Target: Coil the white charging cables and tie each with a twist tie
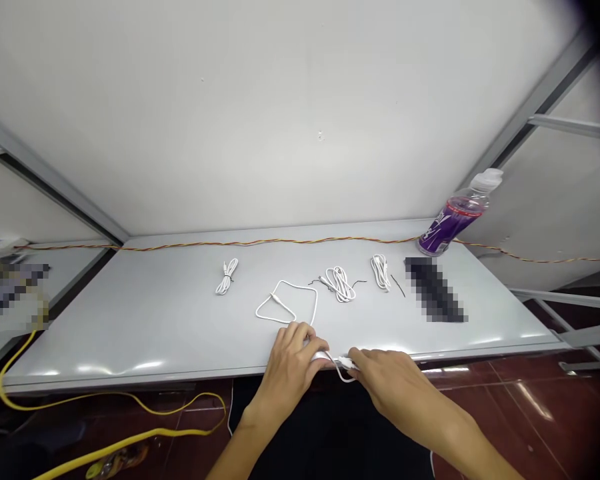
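At the table's front edge, my left hand [295,353] is closed, with thumb and fingers on part of a white cable [316,303]. A loose loop of that cable lies on the table beyond the hand, one connector end showing inside it. My right hand [383,373] pinches a white plug [347,363] just to the right. A short bend of cable hangs between the two hands. Whatever else the left fingers cover is partly hidden. Nearby lie a loosely coiled white cable [341,285] with a dark twist tie beside it, and another bundled white cable [380,272].
A tied white cable [227,276] lies to the left on the grey table [145,313]. A purple-labelled bottle [453,217] and a blurred dark object [434,290] are at the right. Twisted wires [260,243] run along the back; a yellow cable [130,440] hangs lower left.
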{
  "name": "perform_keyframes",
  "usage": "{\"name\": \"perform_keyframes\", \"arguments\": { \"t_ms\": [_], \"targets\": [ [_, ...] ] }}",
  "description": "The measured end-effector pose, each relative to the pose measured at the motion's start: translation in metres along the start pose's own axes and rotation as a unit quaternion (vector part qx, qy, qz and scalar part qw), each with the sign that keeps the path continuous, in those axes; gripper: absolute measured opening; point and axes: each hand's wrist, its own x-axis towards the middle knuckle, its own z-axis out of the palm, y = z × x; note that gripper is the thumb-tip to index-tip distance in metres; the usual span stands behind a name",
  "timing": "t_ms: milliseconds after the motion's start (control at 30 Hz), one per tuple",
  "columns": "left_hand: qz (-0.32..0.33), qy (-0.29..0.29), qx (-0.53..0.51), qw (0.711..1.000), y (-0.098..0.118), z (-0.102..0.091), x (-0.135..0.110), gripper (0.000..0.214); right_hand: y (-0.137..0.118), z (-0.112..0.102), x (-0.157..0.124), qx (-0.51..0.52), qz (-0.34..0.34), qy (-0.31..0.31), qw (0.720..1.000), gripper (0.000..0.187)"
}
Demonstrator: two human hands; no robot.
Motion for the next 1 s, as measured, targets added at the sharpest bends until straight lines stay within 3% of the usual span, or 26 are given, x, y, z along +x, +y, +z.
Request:
{"name": "perform_keyframes", "arguments": {
  "t_ms": [167, 333, 467, 567, 667, 767, 933, 1000],
  "targets": [
    [0.019, 0.014, -0.035, 0.999, -0.001, -0.002, 0.001, 0.012, -0.002, 0.003, -0.006, 0.065, -0.019, 0.001, 0.998, 0.005],
    [0.040, 0.040, -0.107, 0.993, -0.004, -0.010, 0.002, 0.011, -0.001, 0.003, -0.004, 0.062, 0.009, -0.003, 0.998, 0.017],
    [0.043, 0.079, -0.171, 0.981, -0.008, -0.020, 0.005, 0.010, -0.001, -0.003, 0.002, 0.067, 0.033, -0.023, 0.997, 0.012],
    [0.027, 0.116, -0.248, 0.961, -0.010, -0.021, 0.008, 0.011, 0.000, -0.014, 0.005, 0.156, 0.005, -0.026, 0.987, 0.018],
    [-0.030, 0.133, -0.341, 0.930, -0.010, -0.016, 0.012, 0.012, 0.001, -0.024, 0.008, 0.341, -0.029, 0.000, 0.939, 0.028],
    [-0.078, 0.123, -0.383, 0.912, -0.003, -0.012, 0.014, 0.021, 0.002, -0.023, 0.015, 0.480, -0.008, 0.069, 0.874, 0.031],
    [-0.071, 0.113, -0.375, 0.918, 0.012, -0.008, 0.019, 0.029, -0.002, -0.010, 0.038, 0.569, 0.066, 0.262, 0.777, 0.037],
    [-0.052, 0.118, -0.364, 0.923, 0.016, -0.007, 0.022, 0.031, -0.005, -0.008, 0.047, 0.593, 0.091, 0.300, 0.741, 0.039]
  ]
}}
